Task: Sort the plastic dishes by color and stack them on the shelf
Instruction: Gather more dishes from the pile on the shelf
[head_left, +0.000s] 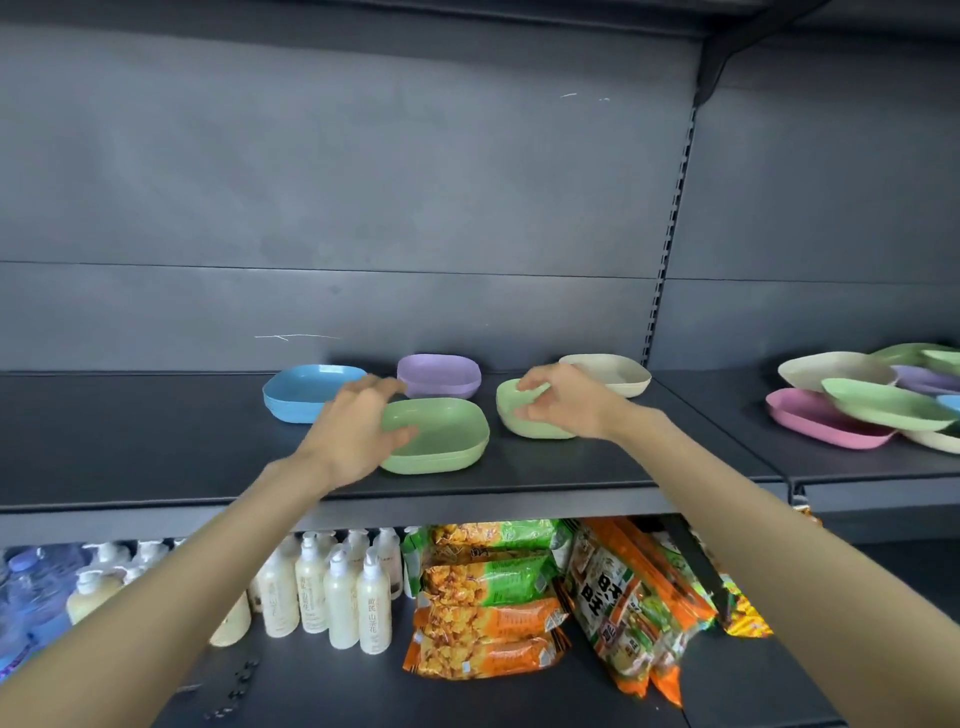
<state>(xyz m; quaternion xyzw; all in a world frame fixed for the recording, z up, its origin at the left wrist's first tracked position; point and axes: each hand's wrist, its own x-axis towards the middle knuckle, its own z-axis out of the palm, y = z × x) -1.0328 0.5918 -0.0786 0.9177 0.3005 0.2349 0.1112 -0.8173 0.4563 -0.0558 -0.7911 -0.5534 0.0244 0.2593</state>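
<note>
On the dark shelf (156, 441) stand a blue dish stack (301, 392), a purple dish stack (439, 375), a cream dish stack (615, 371) and a green dish stack (447, 436). My left hand (358, 431) reaches to the green stack's left rim, fingers spread, thumb lying on the rim. My right hand (566, 402) grips the near rim of a single green dish (511, 415), which is tilted up just right of the green stack.
A jumbled pile of pink, green, cream, purple and blue dishes (872, 405) lies on the adjoining shelf section to the right. Below are lotion bottles (332, 592), snack bags (493, 597) and water jugs (31, 587). A slotted upright (670, 234) divides the sections.
</note>
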